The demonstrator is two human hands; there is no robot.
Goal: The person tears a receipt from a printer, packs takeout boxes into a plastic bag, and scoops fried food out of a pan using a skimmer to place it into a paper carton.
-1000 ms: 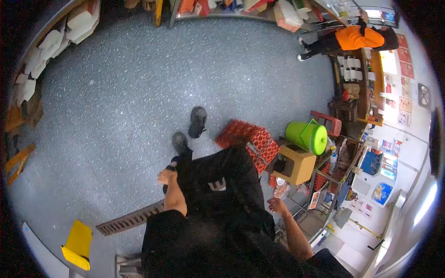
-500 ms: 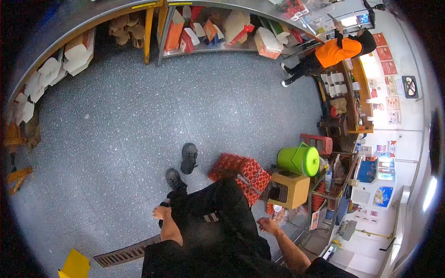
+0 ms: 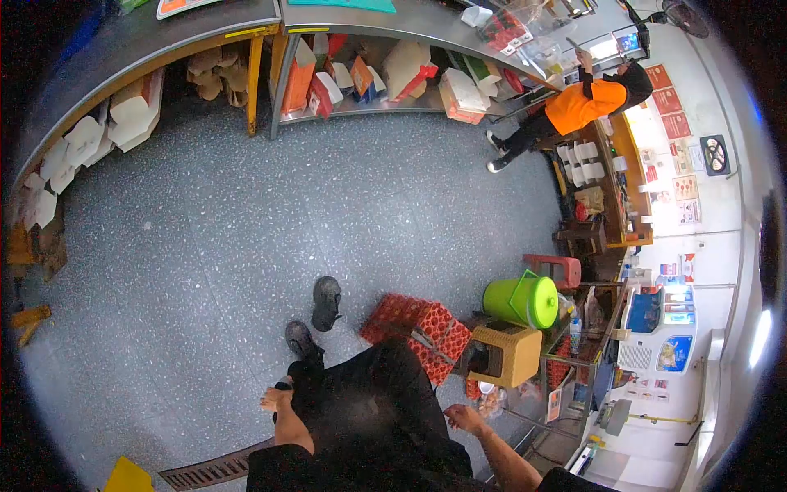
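Observation:
Low at the left, beside my dark-clothed leg, hangs my left hand [image 3: 276,399], its fingers loosely apart. A small dark thing lies right by it; I cannot make out whether the hand touches it. My right hand [image 3: 464,417] hangs at my right side with loosely bent fingers and nothing visible in it. My black shoes [image 3: 327,303] stand on the speckled floor [image 3: 270,221]. Nearest to the right hand is a red, patterned, box-shaped bundle [image 3: 416,334], banded across with a grey strip. Beside it stands a tan stool [image 3: 516,357].
A lidded green bucket [image 3: 520,299] and red stool [image 3: 553,270] stand along the right. A metal counter [image 3: 352,25] runs across the front, with boxes [image 3: 406,70] beneath. A person in an orange top [image 3: 586,105] stands ahead right. A drain grate [image 3: 209,467] lies behind left.
The view has tilted, so more of the front counter shows and the floor items sit lower in view. Both hands have shifted slightly down and left in the picture.

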